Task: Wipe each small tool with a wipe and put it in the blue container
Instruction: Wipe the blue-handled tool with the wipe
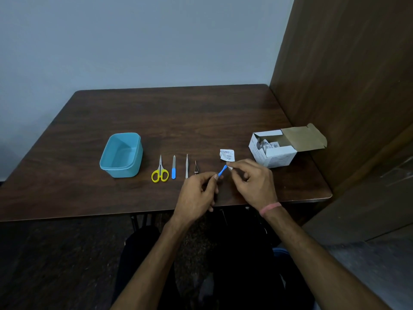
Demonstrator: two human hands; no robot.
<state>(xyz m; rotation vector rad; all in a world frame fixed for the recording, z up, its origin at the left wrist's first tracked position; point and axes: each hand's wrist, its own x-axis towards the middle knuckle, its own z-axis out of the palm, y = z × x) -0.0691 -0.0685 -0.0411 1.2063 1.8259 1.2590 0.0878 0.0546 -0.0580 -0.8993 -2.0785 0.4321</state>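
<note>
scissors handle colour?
Yellow, on the small metal-bladed scissors; head view shows it clearly.

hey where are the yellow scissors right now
In the head view, the yellow scissors lie flat on the table, left of centre, between the blue container on their left and the blue-handled file on their right.

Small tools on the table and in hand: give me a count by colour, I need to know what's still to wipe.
Yellow-handled: 1, the scissors
Blue-handled: 2, the file on the table and the blue tool held in the left hand, wipe in the right hand
Plain metal: 1, the tweezers
Dark: 1, the small pointed tool
Total: 5
The blue container holds none.
</note>
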